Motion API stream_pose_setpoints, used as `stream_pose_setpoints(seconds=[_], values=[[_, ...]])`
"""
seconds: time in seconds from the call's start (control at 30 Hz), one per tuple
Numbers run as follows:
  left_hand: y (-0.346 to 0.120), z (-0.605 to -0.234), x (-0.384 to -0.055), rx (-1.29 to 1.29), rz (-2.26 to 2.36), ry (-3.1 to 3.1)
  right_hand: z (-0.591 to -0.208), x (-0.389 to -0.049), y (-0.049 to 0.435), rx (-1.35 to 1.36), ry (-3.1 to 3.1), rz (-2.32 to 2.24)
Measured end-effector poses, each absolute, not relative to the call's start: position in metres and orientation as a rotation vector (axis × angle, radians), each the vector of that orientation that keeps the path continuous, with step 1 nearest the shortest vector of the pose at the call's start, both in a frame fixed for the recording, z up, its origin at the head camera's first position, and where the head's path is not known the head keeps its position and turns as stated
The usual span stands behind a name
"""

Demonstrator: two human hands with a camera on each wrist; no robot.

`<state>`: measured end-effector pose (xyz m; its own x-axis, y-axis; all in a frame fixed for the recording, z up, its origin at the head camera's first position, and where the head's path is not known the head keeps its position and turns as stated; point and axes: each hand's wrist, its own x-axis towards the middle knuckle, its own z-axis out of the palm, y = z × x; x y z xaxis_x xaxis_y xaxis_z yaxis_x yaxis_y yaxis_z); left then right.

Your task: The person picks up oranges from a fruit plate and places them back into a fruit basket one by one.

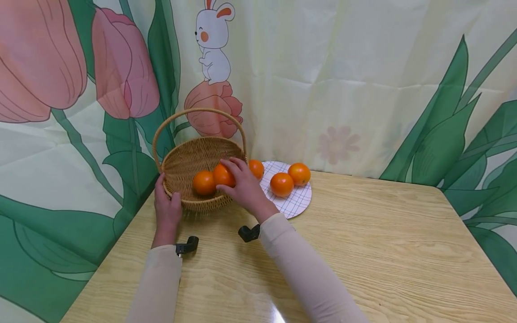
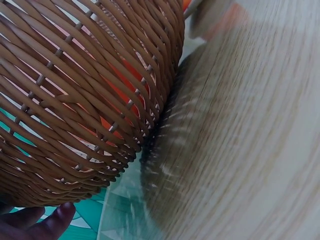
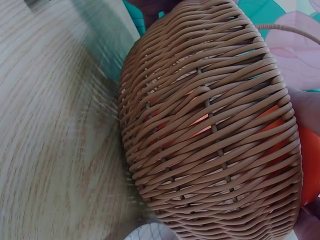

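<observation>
A wicker basket (image 1: pixel 198 154) with a tall arched handle stands at the back left of the table. My left hand (image 1: pixel 167 211) grips its left front rim, and the fingertips (image 2: pixel 60 215) show at the weave in the left wrist view. Over the basket's right side, my right hand (image 1: pixel 250 193) holds an orange (image 1: pixel 223 175) between thumb and fingers, just inside the rim. Another orange (image 1: pixel 203 183) lies in the basket, right beside the held one. In the right wrist view the held orange (image 3: pixel 311 165) is partly hidden behind the wicker wall.
Right of the basket lies a round white plate (image 1: pixel 296 206) with a blue grid pattern. Two oranges, a front one (image 1: pixel 282 184) and a rear one (image 1: pixel 299 174), sit on it; a third (image 1: pixel 256 168) is near its left edge. A printed curtain (image 1: pixel 282 89) hangs behind the table.
</observation>
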<state>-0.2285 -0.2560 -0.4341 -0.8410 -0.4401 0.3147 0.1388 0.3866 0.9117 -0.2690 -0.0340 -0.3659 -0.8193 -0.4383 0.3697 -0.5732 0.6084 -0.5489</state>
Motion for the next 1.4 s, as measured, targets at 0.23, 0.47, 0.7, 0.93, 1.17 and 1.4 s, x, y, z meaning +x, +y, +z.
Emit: stream_pose_setpoints(seconds=[0.23, 0.47, 0.7, 0.93, 1.17, 1.4], values=[[-0.255, -0.435, -0.228, 0.246, -1.47, -2.129, -0.365, -0.27, -0.034, 0.856, -2.724, 0.931], [-0.254, -0.437, -0.23, 0.217, -1.421, -2.126, -0.361, -0.272, -0.033, 0.878, -2.817, 0.818], [-0.253, -0.437, -0.229, 0.221, -1.393, -2.137, -0.36, -0.271, -0.031, 0.905, -2.824, 0.811], [-0.254, -0.436, -0.23, 0.235, -1.425, -2.126, -0.363, -0.271, -0.027, 0.924, -2.701, 0.85], [-0.254, -0.436, -0.229, 0.239, -1.436, -2.124, -0.369, -0.272, -0.019, 0.899, -2.604, 0.902], [-0.254, -0.435, -0.229, 0.261, -1.434, -2.139, -0.374, -0.273, -0.008, 0.807, -2.594, 0.923]])
